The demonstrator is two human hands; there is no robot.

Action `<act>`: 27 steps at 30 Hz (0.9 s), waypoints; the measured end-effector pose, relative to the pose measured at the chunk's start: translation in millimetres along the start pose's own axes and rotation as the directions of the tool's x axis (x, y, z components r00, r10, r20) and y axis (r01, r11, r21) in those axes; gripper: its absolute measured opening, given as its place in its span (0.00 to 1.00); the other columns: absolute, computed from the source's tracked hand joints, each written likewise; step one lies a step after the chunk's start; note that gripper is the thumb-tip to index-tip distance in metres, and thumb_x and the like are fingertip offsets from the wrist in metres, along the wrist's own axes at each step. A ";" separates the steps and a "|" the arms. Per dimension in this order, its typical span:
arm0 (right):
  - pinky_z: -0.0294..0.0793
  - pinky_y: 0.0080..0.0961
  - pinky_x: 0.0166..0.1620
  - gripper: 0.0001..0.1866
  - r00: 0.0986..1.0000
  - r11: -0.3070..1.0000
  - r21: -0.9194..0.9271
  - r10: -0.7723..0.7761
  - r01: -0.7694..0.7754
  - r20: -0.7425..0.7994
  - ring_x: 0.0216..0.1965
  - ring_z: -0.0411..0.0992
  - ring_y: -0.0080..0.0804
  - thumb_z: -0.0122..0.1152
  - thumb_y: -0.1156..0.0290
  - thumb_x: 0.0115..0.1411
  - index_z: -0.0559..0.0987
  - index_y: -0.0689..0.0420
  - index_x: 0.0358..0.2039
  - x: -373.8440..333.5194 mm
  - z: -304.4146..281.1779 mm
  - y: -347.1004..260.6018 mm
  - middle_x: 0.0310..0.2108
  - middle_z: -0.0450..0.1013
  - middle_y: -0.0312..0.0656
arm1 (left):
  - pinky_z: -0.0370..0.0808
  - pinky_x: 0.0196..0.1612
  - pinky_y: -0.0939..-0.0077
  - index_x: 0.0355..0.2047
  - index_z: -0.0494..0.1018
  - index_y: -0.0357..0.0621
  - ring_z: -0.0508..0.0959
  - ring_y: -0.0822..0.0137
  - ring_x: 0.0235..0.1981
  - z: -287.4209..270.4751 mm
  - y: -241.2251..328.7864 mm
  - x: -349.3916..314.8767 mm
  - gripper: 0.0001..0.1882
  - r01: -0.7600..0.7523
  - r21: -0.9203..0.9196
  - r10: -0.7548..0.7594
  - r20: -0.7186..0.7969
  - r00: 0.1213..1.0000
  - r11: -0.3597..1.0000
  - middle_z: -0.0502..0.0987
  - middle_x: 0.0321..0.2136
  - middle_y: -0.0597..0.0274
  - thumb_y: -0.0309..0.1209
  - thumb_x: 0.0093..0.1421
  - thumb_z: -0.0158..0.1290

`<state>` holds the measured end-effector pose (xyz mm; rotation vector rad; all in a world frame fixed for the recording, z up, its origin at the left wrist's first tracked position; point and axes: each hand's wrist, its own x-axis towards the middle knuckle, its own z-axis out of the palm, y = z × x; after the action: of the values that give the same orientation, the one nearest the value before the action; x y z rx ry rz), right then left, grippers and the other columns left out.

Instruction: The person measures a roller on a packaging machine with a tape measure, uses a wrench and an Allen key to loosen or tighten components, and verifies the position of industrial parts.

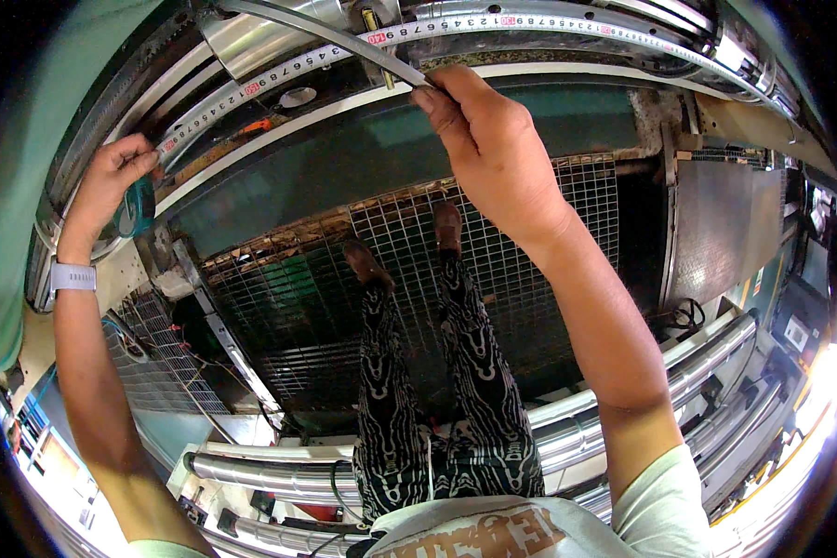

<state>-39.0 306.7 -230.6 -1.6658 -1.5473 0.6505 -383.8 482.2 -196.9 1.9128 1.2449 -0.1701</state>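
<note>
A white measuring tape (279, 74) runs in a long arc along the curved machine frame at the top. My left hand (112, 181) holds the tape's teal case (138, 206) at the left end, against the frame. My right hand (488, 139) pinches a thin grey strip (344, 39) between thumb and fingers, close to the tape near the top centre. A white watch sits on my left wrist (73, 276). My patterned trouser legs (437, 372) and shoes stand on a wire mesh grating (530, 279) below.
Shiny metal rollers (279, 474) lie across the bottom and lower right. A grey metal panel (721, 232) stands at the right, with a yellow-edged floor area (790, 465) beyond. Green machine housing (28, 139) curves along the left. Cables hang near a second grating (158, 363) at the left.
</note>
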 end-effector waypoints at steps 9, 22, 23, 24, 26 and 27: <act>0.66 0.43 0.27 0.10 1.000 1.000 0.011 0.013 -0.013 -0.024 0.26 0.68 0.55 0.50 0.67 0.56 0.66 0.60 0.26 -0.9 1.8 0.1 0.21 0.68 0.54 | 0.64 0.33 0.84 0.24 0.67 0.39 0.69 0.78 0.27 -0.5 -1.4 0.9 0.09 0.001 0.030 -0.002 0.007 1.000 1.000 0.71 0.21 0.67 0.32 0.58 0.47; 0.66 0.43 0.26 0.09 0.999 0.999 0.032 0.025 -0.024 -0.033 0.26 0.67 0.56 0.50 0.68 0.57 0.66 0.60 0.26 -2.6 5.9 -2.8 0.21 0.68 0.54 | 0.64 0.33 0.84 0.24 0.67 0.40 0.69 0.79 0.27 -0.1 -4.1 1.1 0.09 -0.024 -0.001 0.024 0.005 1.000 1.000 0.71 0.21 0.68 0.32 0.58 0.47; 0.66 0.43 0.26 0.09 0.999 0.999 0.024 0.023 -0.022 -0.034 0.26 0.67 0.56 0.50 0.68 0.57 0.66 0.60 0.26 -2.4 6.9 -3.3 0.21 0.68 0.54 | 0.64 0.33 0.84 0.24 0.67 0.40 0.69 0.79 0.27 -1.1 -5.3 0.9 0.09 -0.020 0.005 0.020 0.011 1.000 1.000 0.71 0.21 0.68 0.31 0.58 0.47; 0.66 0.42 0.26 0.09 0.999 1.000 0.014 0.021 -0.021 -0.034 0.26 0.67 0.56 0.50 0.68 0.57 0.66 0.60 0.26 -2.4 7.5 -3.2 0.21 0.68 0.54 | 0.64 0.33 0.84 0.24 0.66 0.40 0.69 0.79 0.27 -1.7 -6.8 1.4 0.09 -0.017 0.010 0.017 0.017 1.000 1.000 0.71 0.21 0.68 0.31 0.58 0.47; 0.66 0.42 0.26 0.09 0.999 1.000 0.018 0.012 -0.011 -0.036 0.26 0.67 0.56 0.50 0.68 0.56 0.66 0.60 0.27 -2.4 7.7 -3.2 0.21 0.68 0.54 | 0.64 0.33 0.84 0.24 0.66 0.40 0.69 0.79 0.26 -1.8 -7.9 1.4 0.09 -0.014 0.007 0.014 0.020 1.000 1.000 0.71 0.21 0.68 0.31 0.58 0.47; 0.66 0.42 0.26 0.08 0.999 0.999 0.032 0.004 -0.002 -0.038 0.26 0.67 0.56 0.50 0.68 0.56 0.67 0.60 0.27 -2.3 7.0 -2.9 0.21 0.68 0.54 | 0.64 0.33 0.84 0.24 0.67 0.40 0.69 0.79 0.26 -1.5 -7.7 1.2 0.09 -0.014 -0.002 0.014 0.017 1.000 1.000 0.71 0.21 0.68 0.31 0.58 0.47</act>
<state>-46.6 305.8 -232.7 -1.6481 -1.5007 0.6384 -389.9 485.4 -200.9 1.9143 1.2201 -0.1775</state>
